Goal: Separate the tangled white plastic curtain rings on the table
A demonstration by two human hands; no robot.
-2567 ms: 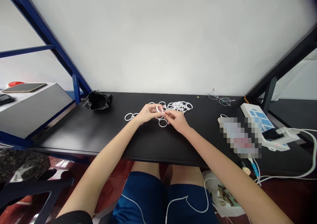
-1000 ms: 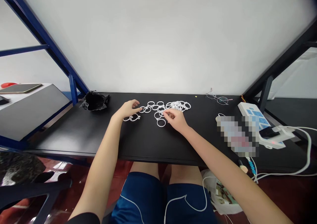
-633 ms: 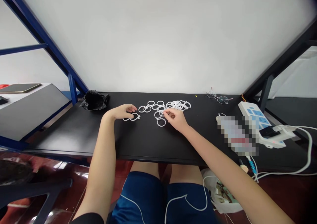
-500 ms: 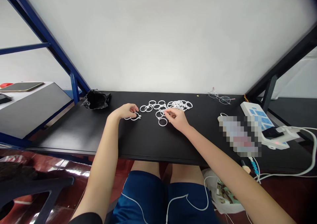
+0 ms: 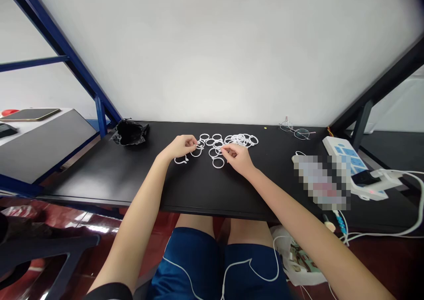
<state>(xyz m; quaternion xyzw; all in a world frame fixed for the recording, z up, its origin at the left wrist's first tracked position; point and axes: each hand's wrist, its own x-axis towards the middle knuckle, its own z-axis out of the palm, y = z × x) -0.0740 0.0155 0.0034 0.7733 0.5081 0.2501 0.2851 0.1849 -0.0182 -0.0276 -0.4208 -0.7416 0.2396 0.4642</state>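
Note:
Several white plastic rings (image 5: pixel 240 139) lie scattered on the black table (image 5: pixel 139 176), most of them in a heap toward the back. My left hand (image 5: pixel 181 146) rests on the table with its fingertips pinched on a white ring (image 5: pixel 198 150); another ring piece (image 5: pixel 180 161) lies just in front of it. My right hand (image 5: pixel 237 157) is a little to the right, its thumb and forefinger closed on a ring at the near edge of the heap. A single ring (image 5: pixel 218 162) lies flat between my hands.
A crumpled black bag (image 5: pixel 130 132) sits at the back left. Glasses (image 5: pixel 297 132) lie at the back right. A white and blue power strip (image 5: pixel 347 159) with cables (image 5: pixel 410 203) is at the right, beside a blurred-out object. Blue frame bars (image 5: pixel 99 114) rise at the left.
My left hand went left to the ring pieces, then came back right and now pinches a ring near the heap. My right hand stayed at the heap's near edge.

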